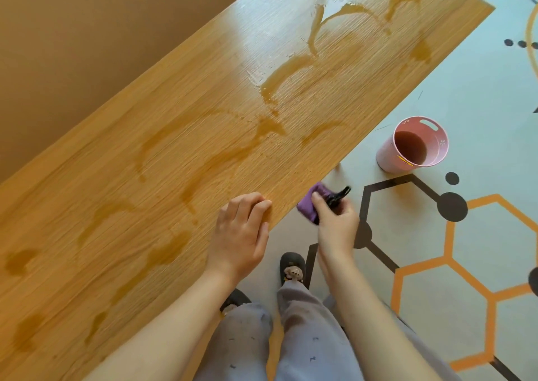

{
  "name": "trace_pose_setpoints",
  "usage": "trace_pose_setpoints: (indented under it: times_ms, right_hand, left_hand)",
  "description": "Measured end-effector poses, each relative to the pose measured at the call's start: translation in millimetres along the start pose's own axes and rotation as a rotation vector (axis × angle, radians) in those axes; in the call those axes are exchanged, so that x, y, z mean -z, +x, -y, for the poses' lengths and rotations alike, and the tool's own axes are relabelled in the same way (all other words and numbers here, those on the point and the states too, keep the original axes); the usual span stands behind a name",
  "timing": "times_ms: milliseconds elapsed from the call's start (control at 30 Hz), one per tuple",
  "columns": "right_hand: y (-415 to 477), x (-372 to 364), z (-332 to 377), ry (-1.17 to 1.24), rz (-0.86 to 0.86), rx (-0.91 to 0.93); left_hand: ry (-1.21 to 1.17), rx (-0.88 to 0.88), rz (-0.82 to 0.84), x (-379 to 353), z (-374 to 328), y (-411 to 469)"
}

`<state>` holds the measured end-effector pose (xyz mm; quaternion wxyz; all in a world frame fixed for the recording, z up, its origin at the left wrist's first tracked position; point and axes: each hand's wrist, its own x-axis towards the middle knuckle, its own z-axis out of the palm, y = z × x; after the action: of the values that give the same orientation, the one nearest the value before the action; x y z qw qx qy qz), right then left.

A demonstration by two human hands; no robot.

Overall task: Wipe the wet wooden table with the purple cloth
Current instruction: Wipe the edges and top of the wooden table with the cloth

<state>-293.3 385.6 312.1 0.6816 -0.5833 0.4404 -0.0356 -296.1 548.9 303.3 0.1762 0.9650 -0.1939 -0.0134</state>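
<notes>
Purple cloth (309, 206) | right hand (337, 226) grip | dark object, perhaps clip (339, 195)

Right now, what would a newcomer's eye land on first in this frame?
Dark wet streaks sprawl across the long wooden table. At its near edge the left hand rests flat, while the right hand holds a purple cloth just off the table. A pink bucket stands on the floor beyond.

Purple cloth (310, 206), pink bucket (413, 144), orange-and-black hexagon-patterned floor (465, 264)
</notes>
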Motion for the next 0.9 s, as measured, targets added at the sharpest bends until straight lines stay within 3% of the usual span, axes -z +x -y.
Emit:
trace_pose_setpoints:
  times_ms: [233, 400, 567, 700, 900]
  right_hand:
    - [-55, -5, -36, -0.027, 0.198, -0.133]
    - [-8, 0, -8, 0.023, 0.041, 0.029]
    - [-21, -9, -18, 0.025, 0.014, 0.087]
    - [-72, -25, -47, 0.056, -0.001, 0.073]
    - [-163, -47, -105, 0.042, 0.054, -0.013]
  left_hand:
    - [-0.031, -0.003, 0.008, 0, 3, -1]
    - [-0.038, -0.021, 0.018, 0, 4, -1]
    - [-0.185, -0.057, 0.028, 17, 11, -8]
    - [-0.118, -0.131, -0.021, 43, 38, -64]
    - [-0.037, -0.056, -0.009, 52, 92, -168]
